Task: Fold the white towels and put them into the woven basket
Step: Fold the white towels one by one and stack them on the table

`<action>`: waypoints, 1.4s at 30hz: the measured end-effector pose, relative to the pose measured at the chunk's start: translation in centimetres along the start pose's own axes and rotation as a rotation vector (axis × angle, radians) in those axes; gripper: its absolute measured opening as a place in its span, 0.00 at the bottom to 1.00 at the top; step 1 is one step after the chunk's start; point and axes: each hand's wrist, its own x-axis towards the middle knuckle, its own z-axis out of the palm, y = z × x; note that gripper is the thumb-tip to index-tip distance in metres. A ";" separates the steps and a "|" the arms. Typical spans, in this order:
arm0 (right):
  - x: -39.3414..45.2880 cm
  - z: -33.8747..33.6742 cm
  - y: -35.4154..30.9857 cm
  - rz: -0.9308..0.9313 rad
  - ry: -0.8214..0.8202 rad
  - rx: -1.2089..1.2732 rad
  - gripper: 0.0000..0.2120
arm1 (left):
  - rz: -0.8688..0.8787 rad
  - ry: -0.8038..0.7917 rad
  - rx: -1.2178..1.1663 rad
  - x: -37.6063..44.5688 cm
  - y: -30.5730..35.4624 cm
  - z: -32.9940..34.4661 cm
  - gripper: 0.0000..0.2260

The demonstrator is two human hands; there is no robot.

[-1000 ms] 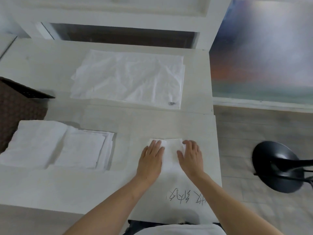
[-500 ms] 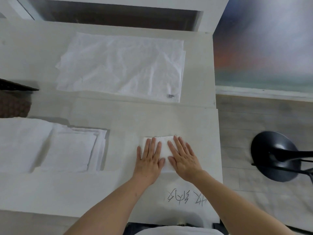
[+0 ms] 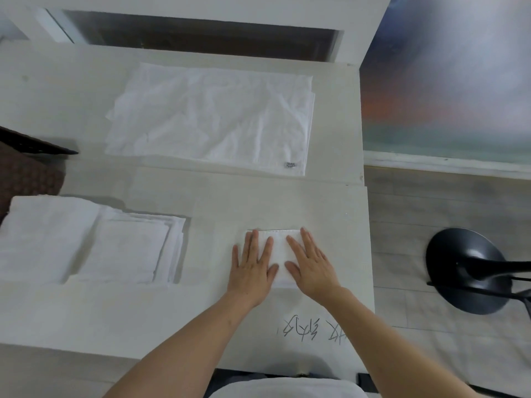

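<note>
A small folded towel (image 3: pixel 280 254) is laid on the near right part of the tabletop (image 3: pixel 201 311) and is pressed flat by both hands. The left hand (image 3: pixel 253 267) is placed palm down over the towel's left half, fingers straight and slightly spread. The right hand (image 3: pixel 311 264) is placed palm down over the right half, fingers straight and angled toward the far left. Nothing is held in either grip; both are flat and open.

A stack of folded towels (image 3: pixel 135 248) is seen at near left, with a larger folded piece (image 3: pixel 46 234) touching its left side. Unfolded towels (image 3: pixel 212 119) are spread flat at far centre, a small label at the near right corner. The basket (image 3: pixel 26 173) is seen only in part at the left edge, dark brown and woven; it is well apart from the pressed towel.

Black handwriting (image 3: pixel 313 330) is marked on the tabletop near the right forearm. A black chair base (image 3: pixel 471 271) is seen on the floor to the right.
</note>
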 end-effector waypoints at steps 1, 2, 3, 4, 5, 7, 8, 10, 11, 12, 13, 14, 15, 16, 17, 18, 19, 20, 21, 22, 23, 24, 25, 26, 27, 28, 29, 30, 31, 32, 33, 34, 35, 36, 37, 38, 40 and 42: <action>-0.3 -0.2 -0.3 0.064 0.004 0.038 0.32 | -0.072 0.046 -0.057 -0.7 0.3 -0.1 0.31; -0.7 -0.2 -0.6 0.127 0.006 0.067 0.32 | -0.163 0.075 -0.129 -1.3 0.6 -0.3 0.30; -1.1 -0.3 -0.9 0.169 0.013 0.090 0.32 | -0.251 0.080 -0.215 -1.9 0.7 -0.5 0.29; -1.4 -0.2 -1.3 0.192 0.021 0.122 0.32 | -0.319 0.070 -0.305 -2.2 0.8 -0.7 0.27; -1.6 -0.3 -1.7 0.212 0.023 0.177 0.31 | -0.350 0.053 -0.387 -2.3 0.8 -0.8 0.27; -1.8 -0.5 -2.6 0.265 0.019 0.308 0.29 | -0.349 0.016 -0.505 -2.4 0.7 -1.1 0.26; -1.8 -0.6 -2.8 0.296 0.010 0.371 0.29 | -0.358 -0.003 -0.546 -2.2 0.6 -1.1 0.26; -2.0 -1.0 -3.2 0.338 -0.010 0.503 0.29 | -0.414 -0.036 -0.609 -2.2 0.3 -1.2 0.27; -2.3 -1.2 -3.4 0.353 -0.021 0.563 0.28 | -0.430 -0.049 -0.621 -2.4 -0.1 -1.4 0.27; -2.5 -1.4 -3.7 0.370 -0.030 0.607 0.28 | -0.426 -0.067 -0.621 -2.7 -0.6 -1.5 0.27; -2.7 -1.6 -4.0 0.384 -0.033 0.631 0.28 | -0.413 -0.087 -0.623 -3.0 -1.1 -1.7 0.26; -2.9 -1.6 -4.4 0.388 -0.032 0.645 0.28 | -0.409 -0.094 -0.641 -3.4 -1.7 -1.9 0.26; -3.1 -1.7 -5.0 0.384 -0.026 0.655 0.28 | -0.414 -0.086 -0.663 -3.8 -2.2 -2.3 0.26; -3.3 -1.9 -5.7 0.374 -0.018 0.666 0.28 | -0.422 -0.053 -0.674 -4.4 -2.7 -2.8 0.25; -3.5 -2.0 -6.4 0.364 -0.009 0.675 0.28 | -0.425 -0.002 -0.676 -4.9 -3.0 -3.4 0.25; -3.6 -2.3 -7.2 0.355 0.002 0.683 0.28 | -0.420 0.055 -0.680 -5.6 -3.3 -4.2 0.24; -3.6 -2.6 -8.0 0.343 0.015 0.691 0.28 | -0.404 0.112 -0.697 -6.4 -3.5 -5.0 0.24; -3.6 -2.9 -9.0 0.328 0.032 0.702 0.28 | -0.381 0.163 -0.723 -7.1 -3.9 -5.8 0.24; -3.5 -3.3 -10.0 0.310 0.048 0.715 0.28 | -0.357 0.208 -0.747 -7.8 -4.3 -6.6 0.24; -3.3 -3.7 -11.1 0.287 0.061 0.727 0.28 | -0.344 0.248 -0.768 -8.5 -4.9 -7.2 0.24; -3.2 -4.0 -12.2 0.263 0.072 0.733 0.28 | -0.345 0.285 -0.783 -9.2 -5.7 -7.9 0.24; -2.9 -4.3 -13.5 0.240 0.082 0.739 0.29 | -0.351 0.322 -0.791 -9.9 -6.6 -8.5 0.24; -2.7 -4.5 -14.9 0.219 0.090 0.748 0.29 | -0.353 0.357 -0.796 -10.6 -7.6 -9.2 0.24; -2.4 -4.5 -16.4 0.198 0.097 0.756 0.29 | -0.351 0.392 -0.805 -11.3 -8.7 -9.8 0.23; -2.0 -4.6 -17.9 0.180 0.099 0.759 0.29 | -0.346 0.420 -0.817 -12.0 -9.9 -10.5 0.23; -1.6 -4.6 -19.6 0.166 0.097 0.761 0.30 | -0.343 0.443 -0.826 -12.5 -11.4 -11.1 0.23; -1.2 -4.5 -21.2 0.155 0.092 0.762 0.30 | -0.346 0.460 -0.828 -12.9 -12.9 -11.7 0.23; -0.9 -4.4 -22.8 0.141 0.086 0.764 0.30 | -0.354 0.472 -0.821 -13.3 -14.4 -12.2 0.23; -0.5 -4.2 -24.3 0.126 0.079 0.763 0.30 | -0.364 0.479 -0.819 -13.7 -16.0 -12.7 0.23; -0.2 -4.1 -25.8 0.112 0.074 0.760 0.30 | -0.372 0.485 -0.823 -14.0 -17.5 -13.1 0.23; 0.2 -4.0 -27.1 0.098 0.075 0.755 0.30 | -0.375 0.490 -0.835 -14.3 -18.9 -13.5 0.22; 0.6 -3.9 -28.4 0.088 0.077 0.750 0.29 | -0.374 0.494 -0.849 -14.5 -20.2 -13.7 0.22; 1.0 -3.8 -29.5 0.083 0.079 0.742 0.29 | -0.372 0.496 -0.868 -14.7 -21.6 -14.0 0.22; 1.5 -3.6 -30.7 0.080 0.083 0.733 0.29 | -0.371 0.500 -0.888 -14.8 -22.8 -14.2 0.22; 2.0 -3.4 -31.7 0.076 0.088 0.725 0.28 | -0.373 0.507 -0.904 -14.8 -24.0 -14.4 0.22; 2.4 -3.2 -32.6 0.070 0.095 0.722 0.28 | -0.373 0.515 -0.909 -14.6 -25.2 -14.6 0.22; 3.5 -2.7 -34.2 0.059 0.107 0.725 0.26 | -0.367 0.525 -0.903 -14.2 -27.3 -15.1 0.22; 4.5 -2.3 -35.3 0.054 0.117 0.710 0.26 | -0.363 0.522 -0.894 -13.6 -29.3 -15.7 0.22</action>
